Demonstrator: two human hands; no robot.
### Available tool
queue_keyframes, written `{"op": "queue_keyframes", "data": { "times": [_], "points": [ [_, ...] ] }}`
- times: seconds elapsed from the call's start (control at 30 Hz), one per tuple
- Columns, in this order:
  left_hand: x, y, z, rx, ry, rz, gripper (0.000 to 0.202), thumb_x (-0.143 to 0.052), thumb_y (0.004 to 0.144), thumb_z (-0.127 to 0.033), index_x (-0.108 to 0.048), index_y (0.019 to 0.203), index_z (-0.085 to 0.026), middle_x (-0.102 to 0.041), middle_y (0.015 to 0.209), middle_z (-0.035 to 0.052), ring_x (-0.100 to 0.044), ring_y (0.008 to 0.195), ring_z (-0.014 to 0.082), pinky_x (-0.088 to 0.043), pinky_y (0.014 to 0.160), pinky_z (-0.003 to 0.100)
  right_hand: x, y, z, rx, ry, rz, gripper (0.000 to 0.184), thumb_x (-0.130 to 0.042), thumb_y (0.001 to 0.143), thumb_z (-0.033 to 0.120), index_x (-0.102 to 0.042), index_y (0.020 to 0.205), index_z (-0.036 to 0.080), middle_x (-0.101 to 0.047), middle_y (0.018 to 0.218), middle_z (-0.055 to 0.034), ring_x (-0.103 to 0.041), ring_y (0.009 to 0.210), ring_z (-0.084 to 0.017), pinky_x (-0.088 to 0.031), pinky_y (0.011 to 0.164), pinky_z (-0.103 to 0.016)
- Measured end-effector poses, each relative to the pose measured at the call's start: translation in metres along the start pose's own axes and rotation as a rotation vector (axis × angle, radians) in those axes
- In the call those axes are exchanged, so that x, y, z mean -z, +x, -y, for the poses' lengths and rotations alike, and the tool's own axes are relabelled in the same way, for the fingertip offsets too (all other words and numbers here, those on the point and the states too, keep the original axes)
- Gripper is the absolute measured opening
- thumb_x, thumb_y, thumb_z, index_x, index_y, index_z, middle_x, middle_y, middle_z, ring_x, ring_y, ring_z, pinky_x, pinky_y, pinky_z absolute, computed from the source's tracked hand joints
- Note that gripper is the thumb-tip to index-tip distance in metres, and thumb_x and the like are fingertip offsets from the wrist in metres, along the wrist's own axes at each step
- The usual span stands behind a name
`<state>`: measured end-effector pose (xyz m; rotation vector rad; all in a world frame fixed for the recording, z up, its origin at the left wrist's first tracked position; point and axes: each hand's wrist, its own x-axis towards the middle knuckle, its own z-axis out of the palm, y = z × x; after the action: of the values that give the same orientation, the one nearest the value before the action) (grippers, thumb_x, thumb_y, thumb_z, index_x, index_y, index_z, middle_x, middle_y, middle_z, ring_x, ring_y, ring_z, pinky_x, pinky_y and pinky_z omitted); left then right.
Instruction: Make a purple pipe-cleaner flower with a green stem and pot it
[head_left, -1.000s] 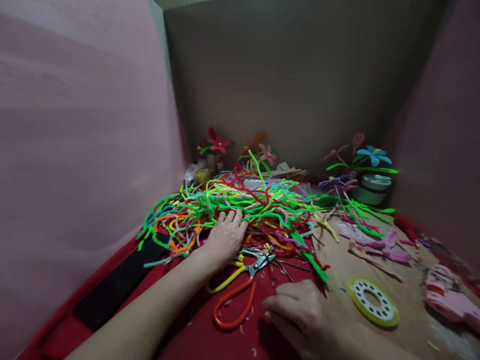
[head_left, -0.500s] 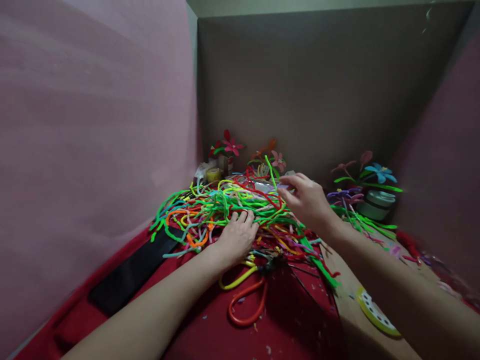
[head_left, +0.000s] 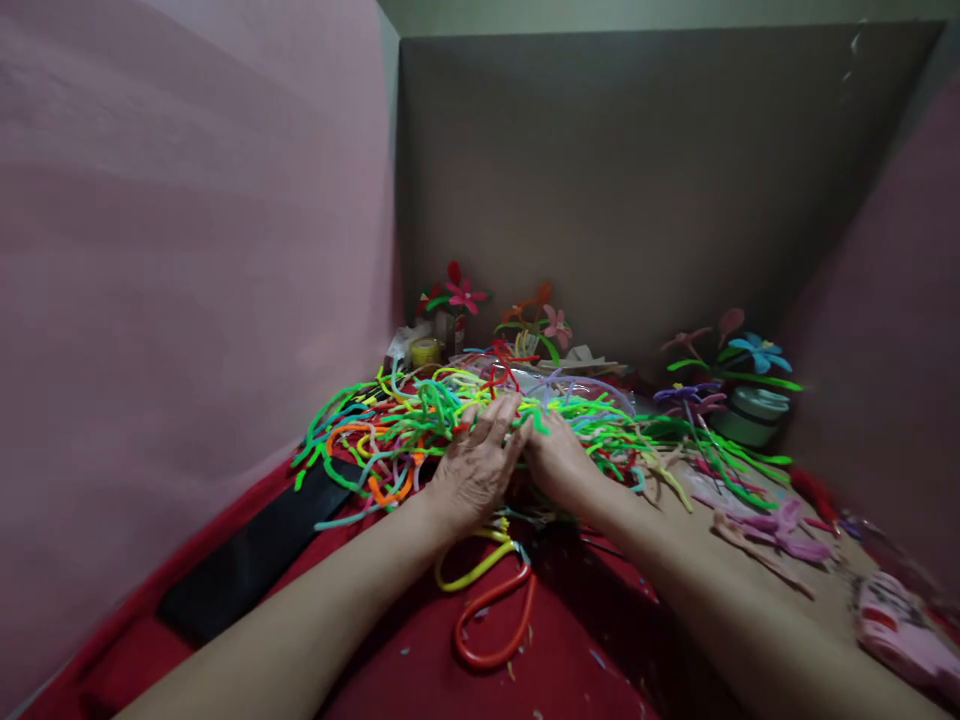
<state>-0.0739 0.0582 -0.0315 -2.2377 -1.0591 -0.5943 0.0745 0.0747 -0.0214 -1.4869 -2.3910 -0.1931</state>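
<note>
A tangled pile of colourful pipe cleaners [head_left: 405, 415] lies on the red cloth [head_left: 570, 660]. My left hand [head_left: 474, 468] rests on the pile's near edge with its fingers stretched flat over the strands. My right hand [head_left: 561, 462] lies right beside it, and the fingertips of both meet in the middle of the pile. The right hand's fingers are buried under green strands. Scissors [head_left: 491, 612] with an orange and a yellow handle loop lie just below my wrists.
Pipe-cleaner flowers [head_left: 459, 293] stand along the brown back wall, with a blue flower [head_left: 759, 350] above a round pot [head_left: 750, 415] at right. A black strip [head_left: 255, 545] lies at left. Pink pipe-cleaner shapes [head_left: 784, 525] and a pink tool [head_left: 900, 630] lie at right.
My right hand rose from the near cloth, reached over the pile's far side, then came down beside my left hand. My left hand shifted slightly further onto the pile.
</note>
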Motion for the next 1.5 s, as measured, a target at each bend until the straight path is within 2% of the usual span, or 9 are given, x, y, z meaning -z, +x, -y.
{"op": "queue_keyframes", "data": {
  "times": [0.1,0.2,0.27,0.5,0.93,1.3,1.5],
  "points": [
    [-0.005,-0.002,0.001,-0.037,0.004,0.133,0.038,-0.041,0.087,-0.023,-0.05,0.123,-0.016,-0.041,0.139,0.0134,-0.03,0.131,0.0288,-0.016,0.108,0.05,-0.006,-0.016,0.003,0.035,-0.009,0.013,0.038,-0.04,0.082,0.01,-0.058,0.115,0.012,-0.059,0.118,-0.0144,-0.048,0.112,-0.025,-0.023,0.105,-0.043],
    [-0.008,-0.003,0.0,-0.001,0.029,0.243,0.037,-0.041,0.087,-0.022,-0.053,0.12,-0.014,-0.051,0.13,0.0146,-0.039,0.124,0.0308,-0.021,0.105,0.052,-0.007,-0.023,0.005,0.068,-0.035,0.027,0.042,-0.038,0.083,0.011,-0.051,0.124,0.012,-0.054,0.127,-0.014,-0.043,0.12,-0.024,-0.02,0.108,-0.044],
    [-0.008,-0.004,-0.003,0.016,0.051,0.265,0.036,-0.04,0.086,-0.019,-0.054,0.12,-0.015,-0.052,0.129,0.0148,-0.041,0.123,0.0315,-0.023,0.103,0.053,-0.006,-0.026,0.005,0.082,-0.044,0.046,0.043,-0.038,0.084,0.013,-0.049,0.126,0.011,-0.052,0.129,-0.0146,-0.041,0.122,-0.025,-0.02,0.108,-0.045],
    [-0.011,-0.005,-0.009,0.028,0.075,0.289,0.035,-0.037,0.086,-0.015,-0.056,0.116,-0.014,-0.052,0.127,0.0161,-0.043,0.118,0.0327,-0.024,0.1,0.055,-0.005,-0.03,0.008,0.058,-0.066,0.126,0.043,-0.032,0.087,0.013,-0.047,0.128,0.008,-0.046,0.135,-0.0171,-0.039,0.127,-0.029,-0.022,0.107,-0.051],
    [-0.01,-0.004,-0.006,0.007,0.068,0.277,0.035,-0.041,0.085,-0.017,-0.056,0.117,-0.015,-0.054,0.125,0.0144,-0.043,0.117,0.0337,-0.027,0.099,0.053,-0.002,-0.035,0.007,0.082,-0.062,0.104,0.046,-0.033,0.086,0.013,-0.046,0.129,0.008,-0.044,0.137,-0.0173,-0.038,0.128,-0.029,-0.022,0.107,-0.05],
    [-0.004,-0.003,-0.008,0.022,0.049,0.287,0.033,-0.039,0.087,-0.018,-0.056,0.115,-0.016,-0.054,0.125,0.014,-0.045,0.117,0.0316,-0.025,0.101,0.052,0.001,-0.033,0.008,0.075,-0.058,0.147,0.05,-0.036,0.083,0.012,-0.043,0.132,0.008,-0.043,0.138,-0.0169,-0.037,0.129,-0.03,-0.02,0.108,-0.051],
    [0.007,-0.007,-0.021,0.033,0.154,0.308,0.037,-0.036,0.086,-0.013,-0.055,0.117,-0.008,-0.051,0.127,0.0221,-0.047,0.116,0.0345,-0.031,0.096,0.053,0.01,-0.039,0.011,0.097,-0.08,0.115,0.049,-0.035,0.083,0.01,-0.045,0.131,0.011,-0.05,0.132,-0.0174,-0.043,0.124,-0.031,-0.021,0.105,-0.056]
  ]
}}
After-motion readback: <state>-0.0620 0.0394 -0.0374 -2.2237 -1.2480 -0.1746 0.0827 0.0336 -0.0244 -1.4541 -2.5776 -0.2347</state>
